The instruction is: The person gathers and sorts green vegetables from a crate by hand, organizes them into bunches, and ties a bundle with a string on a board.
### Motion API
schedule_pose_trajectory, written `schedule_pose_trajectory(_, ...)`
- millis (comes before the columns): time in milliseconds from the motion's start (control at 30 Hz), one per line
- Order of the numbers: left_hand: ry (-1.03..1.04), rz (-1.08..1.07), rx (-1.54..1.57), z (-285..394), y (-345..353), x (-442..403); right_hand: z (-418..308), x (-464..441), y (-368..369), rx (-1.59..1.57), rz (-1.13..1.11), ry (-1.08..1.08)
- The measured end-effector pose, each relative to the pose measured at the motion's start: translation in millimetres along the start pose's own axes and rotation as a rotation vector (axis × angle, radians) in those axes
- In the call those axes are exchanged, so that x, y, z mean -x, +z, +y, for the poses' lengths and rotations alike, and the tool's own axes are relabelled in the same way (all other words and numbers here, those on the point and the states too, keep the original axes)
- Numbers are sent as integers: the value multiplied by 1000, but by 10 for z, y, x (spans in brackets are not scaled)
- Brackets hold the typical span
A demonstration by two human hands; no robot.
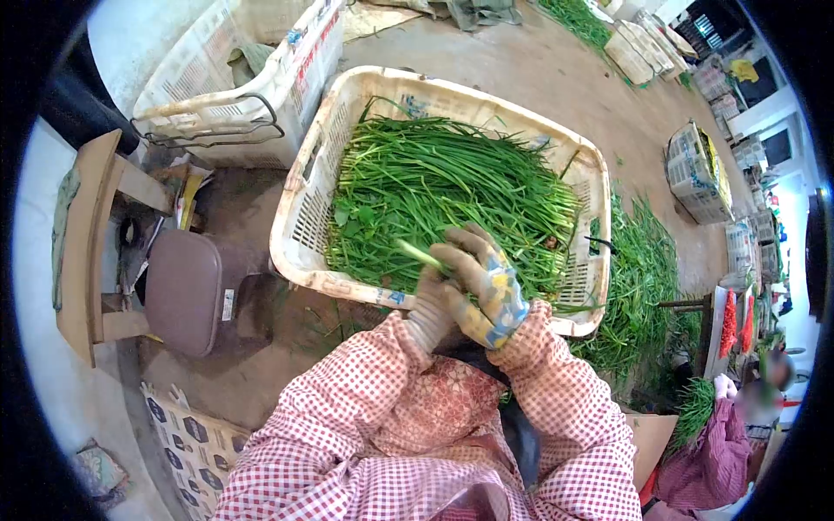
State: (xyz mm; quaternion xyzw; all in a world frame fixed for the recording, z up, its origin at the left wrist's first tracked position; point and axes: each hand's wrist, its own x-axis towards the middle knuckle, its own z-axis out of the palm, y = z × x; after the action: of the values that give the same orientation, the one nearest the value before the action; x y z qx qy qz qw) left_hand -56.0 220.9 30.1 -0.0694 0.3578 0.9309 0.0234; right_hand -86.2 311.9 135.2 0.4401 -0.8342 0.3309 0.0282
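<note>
My left hand (428, 308) and my right hand (486, 291), both in dirty work gloves, meet over the near rim of a cream plastic crate (300, 217). Between their curled fingers is a green stalk (419, 253), its pale end pointing up and to the left. My right hand partly covers the left, so the exact grip on the stalk is hidden. Inside the crate lie bundled long green stalks (443, 169), leaves toward the middle and pale ends along the sides.
A brown stool (184, 291) stands left of the crate. Behind it is a larger white crate (300, 78). Loose greens (638, 286) are heaped on the floor to the right. Another person's checked sleeve (708, 460) shows at lower right. More stacked crates (698, 174) stand farther off.
</note>
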Motion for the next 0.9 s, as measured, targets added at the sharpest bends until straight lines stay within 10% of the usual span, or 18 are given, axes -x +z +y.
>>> schedule_pose_trajectory(33,-138,70,519,65,32,80,63,-2,-88,-68,-123,-8)
schedule_pose_trajectory(67,-34,199,56,251,23,114,17,-42,-187,-109,-112,-26)
schedule_pose_trajectory(267,-29,242,627,163,134,239,202,478,-98,-20,-235,185)
schedule_pose_trajectory(667,-184,250,732,142,48,19,324,530,-384,168,-516,299)
schedule_pose_trajectory(900,-55,775,634,200,-627,-1142,1518,-88,124,-18,-312,273)
